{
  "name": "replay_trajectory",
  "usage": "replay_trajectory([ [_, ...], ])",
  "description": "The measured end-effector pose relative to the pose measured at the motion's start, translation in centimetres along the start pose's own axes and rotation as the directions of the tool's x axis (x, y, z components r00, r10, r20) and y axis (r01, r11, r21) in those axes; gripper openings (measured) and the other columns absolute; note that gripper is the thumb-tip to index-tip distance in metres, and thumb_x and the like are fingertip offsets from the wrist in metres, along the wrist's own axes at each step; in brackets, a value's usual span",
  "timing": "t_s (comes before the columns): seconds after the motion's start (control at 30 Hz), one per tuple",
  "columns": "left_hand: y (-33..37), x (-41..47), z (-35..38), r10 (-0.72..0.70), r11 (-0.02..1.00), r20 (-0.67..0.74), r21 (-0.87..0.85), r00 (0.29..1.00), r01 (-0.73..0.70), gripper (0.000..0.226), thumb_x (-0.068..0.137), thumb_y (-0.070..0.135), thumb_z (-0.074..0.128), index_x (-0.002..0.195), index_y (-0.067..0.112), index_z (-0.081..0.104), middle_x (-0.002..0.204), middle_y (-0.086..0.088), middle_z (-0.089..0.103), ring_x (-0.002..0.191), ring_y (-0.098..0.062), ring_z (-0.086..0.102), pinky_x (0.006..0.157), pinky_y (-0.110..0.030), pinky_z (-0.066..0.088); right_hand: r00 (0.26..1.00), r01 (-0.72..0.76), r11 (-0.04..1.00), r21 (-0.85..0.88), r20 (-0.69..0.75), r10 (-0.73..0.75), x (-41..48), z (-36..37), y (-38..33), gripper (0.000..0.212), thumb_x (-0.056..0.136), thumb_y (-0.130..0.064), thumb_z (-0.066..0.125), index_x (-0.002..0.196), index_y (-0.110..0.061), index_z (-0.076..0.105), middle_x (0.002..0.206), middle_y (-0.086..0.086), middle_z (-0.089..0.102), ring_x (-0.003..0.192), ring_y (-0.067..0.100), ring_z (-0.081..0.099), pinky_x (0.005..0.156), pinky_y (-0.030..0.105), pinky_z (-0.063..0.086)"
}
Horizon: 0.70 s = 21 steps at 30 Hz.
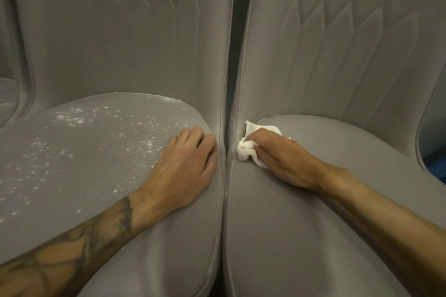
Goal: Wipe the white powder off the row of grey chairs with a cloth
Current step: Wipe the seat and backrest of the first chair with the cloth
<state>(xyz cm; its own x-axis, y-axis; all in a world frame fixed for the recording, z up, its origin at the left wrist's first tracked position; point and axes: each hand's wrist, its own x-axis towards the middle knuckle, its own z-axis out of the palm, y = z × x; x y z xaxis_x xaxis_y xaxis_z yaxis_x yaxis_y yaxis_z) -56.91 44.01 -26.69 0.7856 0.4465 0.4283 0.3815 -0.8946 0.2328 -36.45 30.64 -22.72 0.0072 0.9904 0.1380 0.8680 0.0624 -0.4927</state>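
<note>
Blue surface (435,149) is peeking in at the far right edge; dark strip (235,31) is showing up the middle.

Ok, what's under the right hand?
A crumpled white cloth, held by the right hand against the right seat. Whatever lies beneath the cloth is covered.

Head view; close, looking down at chair seats (313,200)

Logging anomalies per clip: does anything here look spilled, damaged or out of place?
White powder is scattered over the left seat, beside the left hand. The right seat, where the right hand holds the cloth, looks clean. No damage shows.
</note>
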Motion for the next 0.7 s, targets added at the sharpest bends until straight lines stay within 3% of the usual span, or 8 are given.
replay_trajectory([
  [0.1, 0.0, -0.1, 0.0, 0.001, 1.0, 0.007, -0.009, 1.0, -0.001, 0.014, 0.106, 0.031, 0.045, 0.1, 0.024, 0.055, 0.097, 0.007, 0.046, 0.084, -0.016, 0.041, 0.079, -0.038, 0.045, 0.991, -0.126, 0.991, 0.044, -0.039, 0.128, 1.4, -0.7, 1.2, 0.025, 0.099, -0.004, 0.037, 0.092, -0.009, 0.06, 0.089, 0.003, 0.059, 0.082, 0.018, 0.051, 0.089, 0.008, 0.033],
  [0.13, 0.0, 0.0, -0.1, 0.003, 1.0, 0.009, -0.013, 1.0, -0.003, 0.014, 0.106, 0.031, 0.045, 0.1, 0.023, 0.054, 0.097, 0.006, 0.046, 0.085, -0.017, 0.041, 0.08, -0.038, 0.045, 0.982, -0.173, 0.985, -0.002, -0.08, 0.172, 1.8, -0.4, 1.6, 0.026, 0.1, -0.006, 0.037, 0.09, -0.013, 0.06, 0.086, -0.003, 0.059, 0.083, 0.014, 0.052, 0.086, 0.009, 0.033],
  [0.2, 0.1, 0.0, -0.1, 0.002, 1.0, 0.013, 0.0, 1.0, -0.002, 0.014, 0.106, 0.031, 0.044, 0.1, 0.023, 0.054, 0.097, 0.005, 0.046, 0.085, -0.018, 0.042, 0.08, -0.039, 0.045, 0.985, -0.102, 0.988, -0.112, -0.151, 0.084, 1.5, 0.4, 1.0, 0.027, 0.099, -0.005, 0.04, 0.091, -0.02, 0.06, 0.086, -0.016, 0.056, 0.085, 0.003, 0.051, 0.086, 0.017, 0.036],
  [0.3, 0.0, 0.0, -0.1, 0.001, 1.0, 0.013, 0.005, 1.0, -0.001, 0.015, 0.106, 0.031, 0.044, 0.1, 0.022, 0.054, 0.098, 0.005, 0.047, 0.086, -0.018, 0.042, 0.08, -0.04, 0.045, 0.998, 0.044, 0.992, -0.121, -0.031, -0.048, -0.6, 0.7, -0.8, 0.024, 0.098, 0.006, 0.038, 0.089, -0.006, 0.058, 0.087, -0.004, 0.058, 0.08, 0.009, 0.05, 0.082, 0.022, 0.039],
  [0.37, 0.0, 0.0, 0.0, 0.002, 1.0, 0.017, -0.004, 1.0, -0.002, 0.016, 0.107, 0.031, 0.043, 0.1, 0.023, 0.054, 0.097, 0.006, 0.046, 0.085, -0.016, 0.042, 0.08, -0.039, 0.045, 0.998, 0.046, 0.994, -0.094, -0.033, -0.05, -0.7, 0.1, -0.9, 0.025, 0.096, 0.011, 0.039, 0.089, -0.001, 0.061, 0.088, -0.001, 0.059, 0.081, 0.006, 0.049, 0.085, 0.015, 0.035],
  [0.4, 0.0, 0.0, 0.0, 0.003, 1.0, 0.02, -0.003, 1.0, -0.003, 0.016, 0.107, 0.032, 0.043, 0.1, 0.023, 0.054, 0.097, 0.006, 0.046, 0.085, -0.016, 0.041, 0.08, -0.039, 0.045, 0.996, 0.03, 0.995, -0.096, -0.075, -0.037, -0.2, -0.1, -0.5, 0.025, 0.096, 0.009, 0.042, 0.095, -0.004, 0.063, 0.093, -0.004, 0.06, 0.086, 0.002, 0.049, 0.088, 0.012, 0.033],
  [0.53, -0.1, 0.0, 0.2, 0.0, 1.0, 0.015, 0.008, 1.0, 0.0, 0.016, 0.107, 0.03, 0.043, 0.1, 0.021, 0.054, 0.097, 0.005, 0.046, 0.086, -0.018, 0.043, 0.08, -0.041, 0.045, 0.991, -0.032, 0.994, -0.1, -0.134, 0.019, -0.7, 0.7, -1.1, 0.024, 0.102, -0.004, 0.04, 0.101, -0.021, 0.057, 0.096, -0.01, 0.055, 0.088, 0.008, 0.049, 0.079, 0.032, 0.044],
  [0.7, -0.3, 0.1, 0.2, -0.003, 1.0, 0.014, 0.01, 1.0, 0.003, 0.016, 0.106, 0.028, 0.041, 0.1, 0.02, 0.054, 0.098, 0.003, 0.046, 0.087, -0.019, 0.043, 0.081, -0.044, 0.045, 0.991, 0.134, 0.986, -0.102, 0.015, -0.133, -3.2, 0.4, -3.0, 0.021, 0.103, -0.004, 0.039, 0.105, -0.008, 0.059, 0.1, -0.021, 0.054, 0.089, 0.006, 0.054, 0.073, 0.023, 0.04],
])
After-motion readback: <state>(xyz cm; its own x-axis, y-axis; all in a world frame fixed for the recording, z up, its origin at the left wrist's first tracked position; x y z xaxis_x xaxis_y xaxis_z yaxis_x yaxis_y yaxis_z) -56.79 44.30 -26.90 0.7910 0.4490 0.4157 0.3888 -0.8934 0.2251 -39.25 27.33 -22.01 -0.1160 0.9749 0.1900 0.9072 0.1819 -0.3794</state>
